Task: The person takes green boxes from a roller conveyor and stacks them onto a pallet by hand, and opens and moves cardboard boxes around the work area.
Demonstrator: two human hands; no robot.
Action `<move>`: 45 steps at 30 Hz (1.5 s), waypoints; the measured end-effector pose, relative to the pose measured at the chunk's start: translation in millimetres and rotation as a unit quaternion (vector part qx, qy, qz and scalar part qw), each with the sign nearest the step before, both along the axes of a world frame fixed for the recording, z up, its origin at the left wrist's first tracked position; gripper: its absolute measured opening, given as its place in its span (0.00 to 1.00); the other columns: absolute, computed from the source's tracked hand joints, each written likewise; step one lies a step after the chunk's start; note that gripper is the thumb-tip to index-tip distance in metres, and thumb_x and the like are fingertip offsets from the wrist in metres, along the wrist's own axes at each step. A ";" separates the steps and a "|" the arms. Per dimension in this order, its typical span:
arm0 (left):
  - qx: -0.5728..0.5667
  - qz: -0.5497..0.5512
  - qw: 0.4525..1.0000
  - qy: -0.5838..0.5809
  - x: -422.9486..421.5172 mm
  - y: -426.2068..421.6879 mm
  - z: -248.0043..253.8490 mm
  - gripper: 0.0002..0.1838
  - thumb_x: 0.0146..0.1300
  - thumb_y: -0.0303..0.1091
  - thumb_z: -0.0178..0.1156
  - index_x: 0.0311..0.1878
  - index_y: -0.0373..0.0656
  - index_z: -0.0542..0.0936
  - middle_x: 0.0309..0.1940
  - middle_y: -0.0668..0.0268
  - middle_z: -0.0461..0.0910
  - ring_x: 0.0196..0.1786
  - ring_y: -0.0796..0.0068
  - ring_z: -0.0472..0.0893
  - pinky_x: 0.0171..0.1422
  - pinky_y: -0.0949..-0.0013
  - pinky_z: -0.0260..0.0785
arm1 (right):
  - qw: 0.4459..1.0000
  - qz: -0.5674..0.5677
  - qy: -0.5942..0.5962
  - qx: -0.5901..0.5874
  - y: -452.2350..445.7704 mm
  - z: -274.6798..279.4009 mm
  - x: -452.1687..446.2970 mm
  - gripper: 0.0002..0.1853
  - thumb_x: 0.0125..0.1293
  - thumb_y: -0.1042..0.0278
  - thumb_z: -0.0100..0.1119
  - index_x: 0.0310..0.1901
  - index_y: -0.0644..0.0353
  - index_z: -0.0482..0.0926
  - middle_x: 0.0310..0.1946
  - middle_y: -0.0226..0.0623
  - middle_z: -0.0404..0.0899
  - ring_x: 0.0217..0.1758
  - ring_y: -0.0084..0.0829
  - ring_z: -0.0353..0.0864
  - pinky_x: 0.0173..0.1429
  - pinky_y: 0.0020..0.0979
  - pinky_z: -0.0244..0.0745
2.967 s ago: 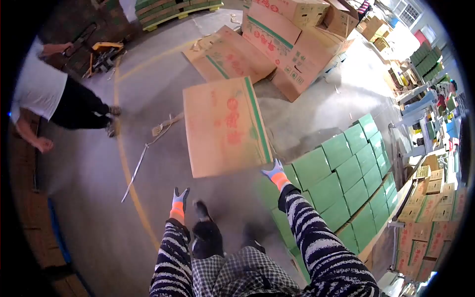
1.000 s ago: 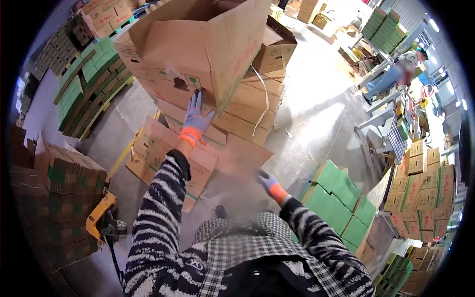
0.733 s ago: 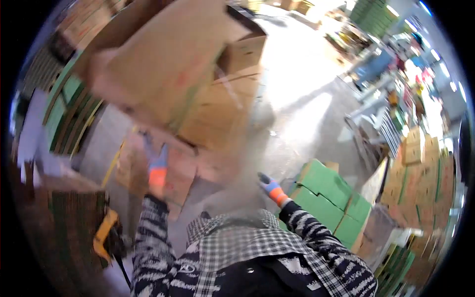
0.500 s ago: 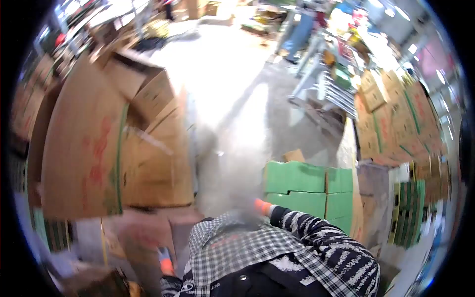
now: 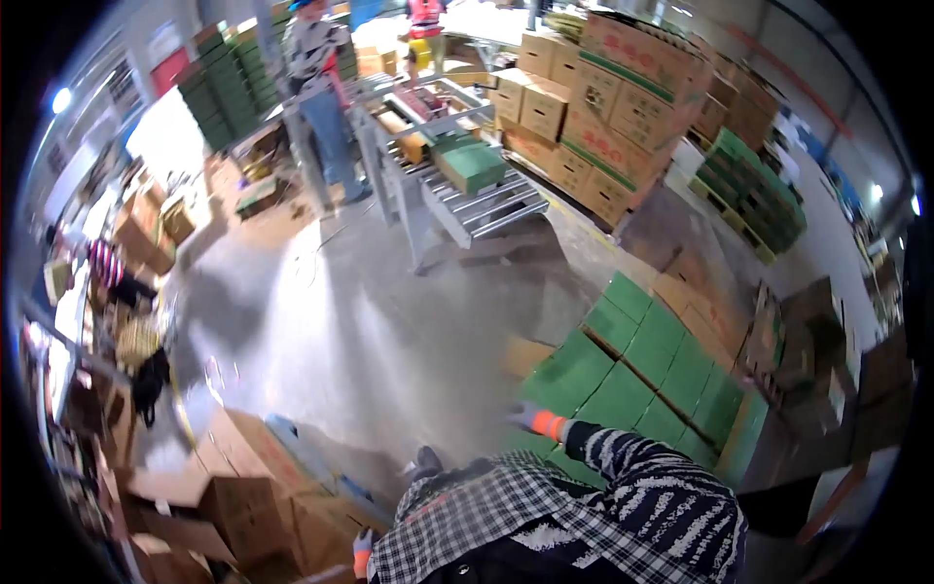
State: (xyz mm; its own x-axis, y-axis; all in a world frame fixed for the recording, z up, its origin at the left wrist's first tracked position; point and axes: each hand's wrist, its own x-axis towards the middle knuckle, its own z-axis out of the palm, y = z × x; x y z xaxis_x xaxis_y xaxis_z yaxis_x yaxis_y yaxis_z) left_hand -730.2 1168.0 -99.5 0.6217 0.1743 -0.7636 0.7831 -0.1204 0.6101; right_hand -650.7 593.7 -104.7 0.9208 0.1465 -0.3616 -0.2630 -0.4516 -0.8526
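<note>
Here are the green boxes (image 5: 608, 399), packed close in rows low on the right, that much laid together; one lone green carton (image 5: 470, 163) sits well apart on the roller conveyor (image 5: 491, 209). Just beside the near rows, the right hand (image 5: 526, 416) blurs, apparently carrying nothing, its finger spread impossible to tell. Low at left, the left hand (image 5: 364, 542) shows partly near brown cartons (image 5: 243, 516), its grip unclear too. Those lie jumbled, flaps loose, while beyond, a carton stack (image 5: 623, 127) stands squared up.
</note>
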 end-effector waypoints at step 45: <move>-0.424 -0.218 0.850 0.225 924.4 -767.7 89.7 0.35 0.58 0.61 0.61 0.59 0.44 0.74 0.56 0.63 0.77 0.57 0.63 0.76 0.63 0.59 0.67 | 0.459 -0.830 -0.140 0.283 -188.4 56.8 214.8 0.47 0.56 0.78 0.67 0.73 0.60 0.49 0.62 0.42 0.70 0.59 0.30 0.74 0.60 0.35 0.74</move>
